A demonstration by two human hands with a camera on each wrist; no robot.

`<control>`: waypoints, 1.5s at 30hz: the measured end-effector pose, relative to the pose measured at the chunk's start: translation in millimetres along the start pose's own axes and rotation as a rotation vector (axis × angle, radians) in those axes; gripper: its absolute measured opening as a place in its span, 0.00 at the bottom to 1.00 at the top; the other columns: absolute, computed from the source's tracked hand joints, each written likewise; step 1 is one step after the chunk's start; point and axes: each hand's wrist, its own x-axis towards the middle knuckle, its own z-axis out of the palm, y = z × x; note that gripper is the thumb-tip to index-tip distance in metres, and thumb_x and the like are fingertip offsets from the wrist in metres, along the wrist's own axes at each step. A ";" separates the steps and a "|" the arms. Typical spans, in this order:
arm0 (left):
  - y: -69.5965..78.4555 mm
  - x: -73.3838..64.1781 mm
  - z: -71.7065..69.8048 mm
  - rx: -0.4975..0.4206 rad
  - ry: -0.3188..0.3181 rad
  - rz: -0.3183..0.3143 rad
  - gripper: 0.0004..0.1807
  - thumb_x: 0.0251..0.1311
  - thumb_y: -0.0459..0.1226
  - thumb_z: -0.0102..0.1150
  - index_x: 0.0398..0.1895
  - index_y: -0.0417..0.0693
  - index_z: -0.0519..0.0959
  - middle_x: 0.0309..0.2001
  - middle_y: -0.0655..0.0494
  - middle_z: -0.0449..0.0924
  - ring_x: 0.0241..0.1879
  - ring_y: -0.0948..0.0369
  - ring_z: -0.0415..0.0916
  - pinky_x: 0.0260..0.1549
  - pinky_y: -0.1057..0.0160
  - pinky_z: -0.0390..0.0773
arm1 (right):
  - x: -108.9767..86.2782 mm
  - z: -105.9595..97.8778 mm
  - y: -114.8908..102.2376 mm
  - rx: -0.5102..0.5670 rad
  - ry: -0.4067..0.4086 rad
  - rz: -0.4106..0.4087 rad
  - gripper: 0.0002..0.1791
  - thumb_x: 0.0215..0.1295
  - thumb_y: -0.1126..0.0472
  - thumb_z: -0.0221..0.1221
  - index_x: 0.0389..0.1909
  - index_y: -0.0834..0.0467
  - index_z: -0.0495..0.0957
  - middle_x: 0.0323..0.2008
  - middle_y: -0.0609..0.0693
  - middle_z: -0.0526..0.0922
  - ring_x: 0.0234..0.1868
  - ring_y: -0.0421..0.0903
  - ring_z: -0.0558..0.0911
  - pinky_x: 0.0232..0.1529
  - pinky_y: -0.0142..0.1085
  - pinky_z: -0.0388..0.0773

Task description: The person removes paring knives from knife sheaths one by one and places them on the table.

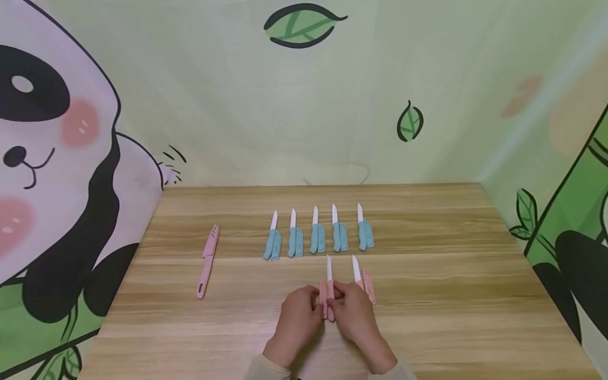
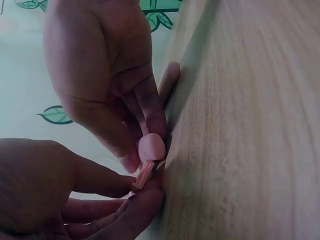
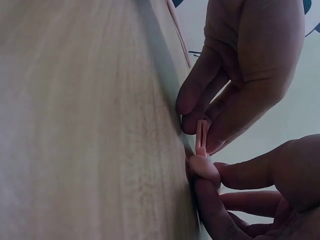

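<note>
Low on the wooden table, my left hand pinches a pink knife sheath between thumb and fingers. Right beside it, my right hand grips the pink handle of a paring knife, its white blade bare and pointing away from me. Both wrist views show the rounded handle end and the thin slotted sheath side by side, close to the tabletop. Just past my right hand lies a second pink knife, its handle mostly hidden by that hand, with its own sheath alongside.
Farther back, several blue-handled knives lie in a row, blades bare and away from me, each with a blue sheath at its right side. To the left lies a pink knife in its sheath. A panda-printed cloth rises behind the wooden table.
</note>
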 end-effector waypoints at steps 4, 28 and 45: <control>3.5 0.1 0.5 0.098 0.028 0.018 0.11 0.61 0.32 0.66 0.46 0.38 0.86 0.27 0.53 0.82 0.23 0.61 0.71 0.22 0.63 0.70 | -0.2 -0.2 -0.5 -0.026 0.009 -0.019 0.25 0.60 0.68 0.68 0.59 0.69 0.81 0.31 0.49 0.84 0.31 0.41 0.76 0.29 0.32 0.70; 6.0 0.3 7.6 0.135 0.008 0.022 0.17 0.59 0.33 0.68 0.51 0.37 0.81 0.30 0.45 0.85 0.24 0.57 0.76 0.21 0.57 0.74 | -6.6 -2.1 -2.9 -0.181 0.045 -0.011 0.24 0.64 0.65 0.66 0.60 0.71 0.80 0.39 0.57 0.80 0.39 0.48 0.77 0.36 0.40 0.74; -8.4 -10.2 -13.9 0.098 0.019 -0.009 0.20 0.60 0.35 0.66 0.56 0.38 0.80 0.24 0.56 0.78 0.23 0.60 0.70 0.24 0.61 0.74 | -15.0 -2.6 -11.2 -0.079 0.071 -0.064 0.22 0.62 0.64 0.68 0.57 0.69 0.82 0.35 0.52 0.79 0.33 0.41 0.73 0.33 0.33 0.71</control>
